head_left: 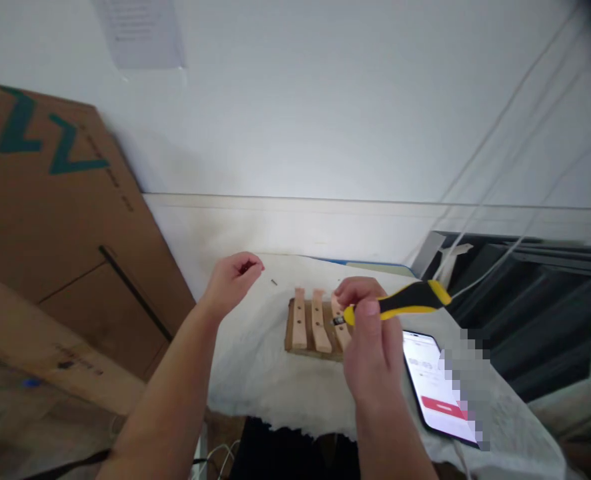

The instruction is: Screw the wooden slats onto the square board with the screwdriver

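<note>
My right hand (370, 333) grips a screwdriver with a yellow and black handle (410, 301), which lies almost level and points left. Its tip sits over the rightmost slat of a small wooden rack (311, 327). The rack has three pale slats with dark holes and rests on a white cloth (265, 373). My left hand (233, 280) hovers to the left of the rack, its fingers curled in a pinch round something small and dark that I cannot make out. A tiny dark screw (274, 282) lies on the cloth between my left hand and the rack.
A phone (433, 387) with a lit screen lies on the cloth right of my right hand. A large cardboard box (60, 240) leans at the left. Dark panels (535, 307) and thin white cords (505, 220) stand at the right against the white wall.
</note>
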